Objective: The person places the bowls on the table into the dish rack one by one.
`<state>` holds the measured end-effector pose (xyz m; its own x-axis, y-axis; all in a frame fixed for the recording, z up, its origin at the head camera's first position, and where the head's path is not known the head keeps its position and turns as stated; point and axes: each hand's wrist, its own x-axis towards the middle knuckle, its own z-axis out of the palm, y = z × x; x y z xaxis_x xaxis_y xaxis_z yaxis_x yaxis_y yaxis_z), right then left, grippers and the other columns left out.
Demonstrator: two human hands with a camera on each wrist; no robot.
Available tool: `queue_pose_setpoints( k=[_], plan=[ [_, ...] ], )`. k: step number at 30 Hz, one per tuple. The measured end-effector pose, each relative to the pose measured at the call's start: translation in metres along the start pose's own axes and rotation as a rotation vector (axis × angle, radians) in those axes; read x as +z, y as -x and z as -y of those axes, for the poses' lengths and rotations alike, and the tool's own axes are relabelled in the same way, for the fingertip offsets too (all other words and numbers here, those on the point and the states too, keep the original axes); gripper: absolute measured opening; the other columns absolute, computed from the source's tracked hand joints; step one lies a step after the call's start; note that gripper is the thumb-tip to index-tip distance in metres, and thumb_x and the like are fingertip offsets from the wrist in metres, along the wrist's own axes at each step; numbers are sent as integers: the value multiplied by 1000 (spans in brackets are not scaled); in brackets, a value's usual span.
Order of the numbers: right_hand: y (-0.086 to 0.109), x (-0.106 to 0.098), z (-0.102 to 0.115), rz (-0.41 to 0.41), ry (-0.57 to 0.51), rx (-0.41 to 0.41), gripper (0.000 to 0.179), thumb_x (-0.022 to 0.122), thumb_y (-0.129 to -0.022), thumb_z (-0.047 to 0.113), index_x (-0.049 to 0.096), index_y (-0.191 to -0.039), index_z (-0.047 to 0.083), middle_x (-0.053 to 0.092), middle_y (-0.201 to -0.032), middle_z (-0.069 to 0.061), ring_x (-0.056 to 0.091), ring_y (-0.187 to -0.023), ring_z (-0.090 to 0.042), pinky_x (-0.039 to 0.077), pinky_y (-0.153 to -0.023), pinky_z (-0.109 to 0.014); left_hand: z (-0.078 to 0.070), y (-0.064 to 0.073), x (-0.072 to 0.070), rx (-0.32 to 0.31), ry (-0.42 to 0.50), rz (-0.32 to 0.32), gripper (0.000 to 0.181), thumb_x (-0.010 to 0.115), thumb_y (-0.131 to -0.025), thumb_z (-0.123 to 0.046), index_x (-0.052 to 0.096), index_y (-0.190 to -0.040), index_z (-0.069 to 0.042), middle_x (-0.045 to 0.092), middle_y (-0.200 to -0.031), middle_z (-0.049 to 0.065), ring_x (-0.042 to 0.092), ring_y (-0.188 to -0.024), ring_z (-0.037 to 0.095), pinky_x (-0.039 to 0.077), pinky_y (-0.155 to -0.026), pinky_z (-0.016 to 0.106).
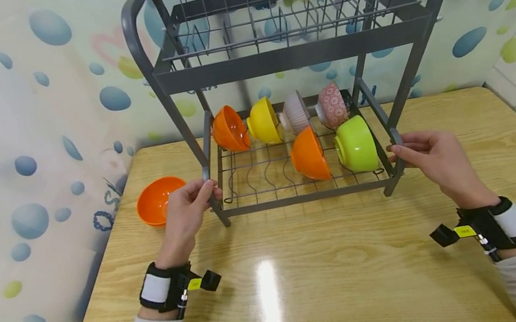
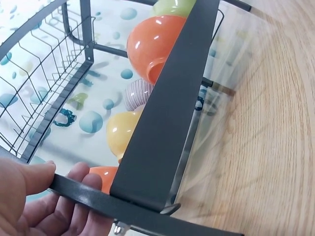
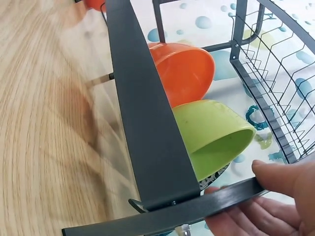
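Observation:
A dark grey two-tier dish rack (image 1: 292,57) stands on the wooden table. My left hand (image 1: 187,213) grips its front left leg, thumb in front and fingers behind, as the left wrist view also shows. On the other side my right hand (image 1: 435,162) pinches the front right leg. Bowls lean on their sides on the lower tier: an orange one (image 1: 229,130), a yellow one (image 1: 264,122), a striped one (image 1: 296,112) and a pink patterned one (image 1: 332,106) at the back. In front of them sit another orange bowl (image 1: 309,156) and a lime green bowl (image 1: 355,146).
A loose orange bowl (image 1: 154,201) rests on the table (image 1: 338,273) left of the rack, partly behind my left hand. The upper tier holds wire dividers (image 1: 280,20). A patterned wall covering (image 1: 39,106) rises behind and beside the table.

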<state>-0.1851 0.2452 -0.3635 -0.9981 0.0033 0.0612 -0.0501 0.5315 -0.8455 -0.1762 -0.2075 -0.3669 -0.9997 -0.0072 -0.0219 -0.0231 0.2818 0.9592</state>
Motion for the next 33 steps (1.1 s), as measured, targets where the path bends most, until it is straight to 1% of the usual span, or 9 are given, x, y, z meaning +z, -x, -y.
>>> queue_pose_setpoints(
  k=[3, 7, 12, 15, 17, 21, 25, 29, 33],
  plan=[
    [-2, -3, -4, 46, -67, 32, 52, 58, -92, 40, 58, -127, 2, 72, -94, 18, 68, -91, -4, 55, -77, -16, -1, 0, -1, 12, -24, 23, 47, 56, -94, -40, 63, -116, 1, 68, -108, 15, 65, -101, 21, 53, -93, 31],
    [-4, -5, -5, 80, -95, 48, 52, 59, -92, 39, 57, -126, -1, 72, -91, 18, 68, -90, -5, 56, -77, -18, -3, 1, -8, 54, -139, 32, 43, 55, -95, -39, 65, -120, -5, 69, -115, 12, 63, -106, 20, 52, -93, 35],
    [-6, -6, -7, 106, -109, 49, 53, 58, -93, 38, 56, -125, -3, 71, -88, 20, 68, -88, -4, 56, -77, -20, -6, 4, -23, 216, -405, -94, 41, 54, -96, -36, 63, -127, -10, 70, -114, 9, 66, -100, 22, 54, -80, 36],
    [-7, -6, -7, 111, -114, 46, 54, 58, -92, 38, 56, -126, -4, 72, -90, 17, 69, -89, -4, 56, -77, -20, -9, 6, -36, 287, -573, -142, 37, 56, -96, -27, 64, -125, -6, 69, -114, 13, 66, -99, 27, 54, -85, 43],
    [-7, -6, -8, 114, -114, 45, 55, 59, -92, 38, 55, -126, -4, 73, -92, 15, 69, -90, -5, 56, -77, -20, -10, 8, -44, 288, -678, -129, 35, 59, -95, -23, 64, -123, -3, 67, -116, 17, 65, -102, 32, 52, -88, 49],
    [-8, -7, -9, 120, -99, 48, 55, 59, -92, 38, 56, -126, -4, 74, -93, 12, 69, -89, -5, 56, -77, -20, -10, 12, -57, 241, -844, -55, 37, 60, -93, -18, 61, -123, 4, 63, -120, 25, 59, -108, 41, 47, -92, 56],
    [-8, -8, -8, 121, -92, 56, 55, 58, -92, 40, 56, -126, -3, 73, -92, 13, 69, -89, -4, 57, -78, -22, -2, 13, -64, 217, -920, -33, 39, 62, -92, -18, 61, -122, 6, 62, -120, 28, 57, -110, 44, 46, -93, 58],
    [-8, -7, -8, 120, -100, 62, 57, 59, -91, 41, 56, -126, -3, 74, -93, 10, 69, -90, -6, 57, -78, -23, 10, 13, -67, 227, -975, -52, 36, 64, -91, -18, 64, -118, 5, 66, -114, 26, 61, -103, 42, 49, -87, 56],
    [-7, -8, -8, 120, -94, 58, 57, 59, -91, 42, 56, -126, -4, 75, -94, 8, 69, -89, -6, 57, -78, -22, 18, 13, -67, 231, -1021, -27, 32, 64, -90, -15, 66, -116, 4, 68, -110, 24, 64, -95, 39, 52, -82, 53]
  ],
)
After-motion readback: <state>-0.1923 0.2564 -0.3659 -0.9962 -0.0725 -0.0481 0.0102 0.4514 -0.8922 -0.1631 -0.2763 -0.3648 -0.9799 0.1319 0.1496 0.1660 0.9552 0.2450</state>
